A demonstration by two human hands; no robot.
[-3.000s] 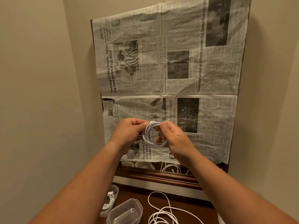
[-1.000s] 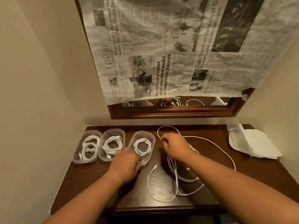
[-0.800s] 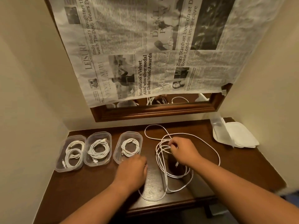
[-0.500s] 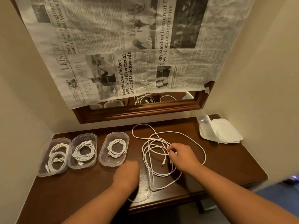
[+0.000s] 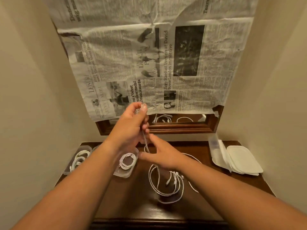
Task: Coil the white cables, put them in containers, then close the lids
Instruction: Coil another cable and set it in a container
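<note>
Now the left hand [image 5: 131, 125] pinches one end of the white cable [image 5: 176, 181] up high, the right hand [image 5: 162, 156] is loose beside it, the rest lies on the table [image 5: 129, 201], and winding loops looks next.

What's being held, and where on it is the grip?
The left hand pinches a white cable close to its end, raised above the table; the rest trails down. Whether the right hand grips the strand cannot be told.
</note>
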